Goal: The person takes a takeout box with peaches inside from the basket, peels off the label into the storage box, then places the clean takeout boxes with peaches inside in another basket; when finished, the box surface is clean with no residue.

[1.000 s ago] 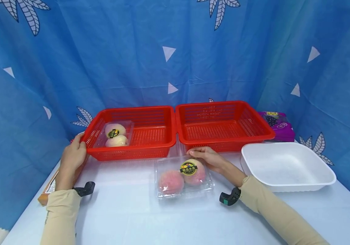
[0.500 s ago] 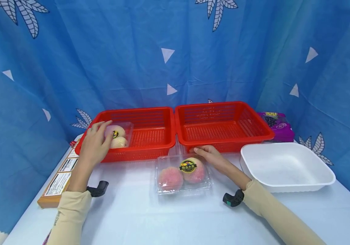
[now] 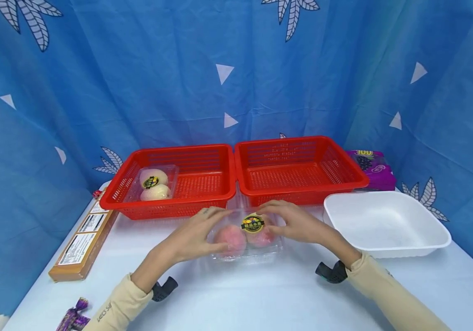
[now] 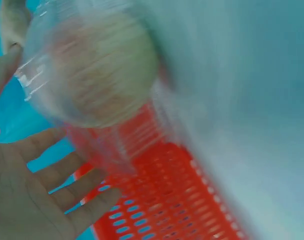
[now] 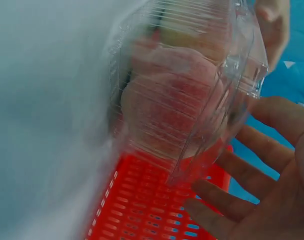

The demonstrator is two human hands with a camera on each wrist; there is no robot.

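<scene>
Head view, and it's all happening mid-table: a clear box (image 3: 242, 250) with two pink peaches (image 3: 230, 239) inside lies on the white table (image 3: 236, 299), on the near side of the two red baskets and in line with the gap between them. Left hand (image 3: 191, 236) at one end, right hand (image 3: 302, 224) at the other, both spread wide, neither with its fingers closed round anything! Fingers and thumbs overlap the ends of the box from up here; whether they touch it, I cannot tell.

Over to the left wrist: four fingers straight and fanned out beside the plastic, the box itself blurred. Right wrist: fingers extended too, palm towards the box, a peach showing through the ribbed wall. A black-and-yellow label (image 3: 252, 224) sits on top, above the right-hand peach.

Round the ground, then: the left basket (image 3: 178, 210) carries another clear pack (image 3: 155, 185) with two paler fruits, and the right basket (image 3: 298, 197) stands beside it. White tub (image 3: 385, 223) out on the right, purple packet (image 3: 373, 170) behind it, long brown box (image 3: 81, 248) down the left, and purple-wrapped sweets (image 3: 72, 317) at the near left corner!
</scene>
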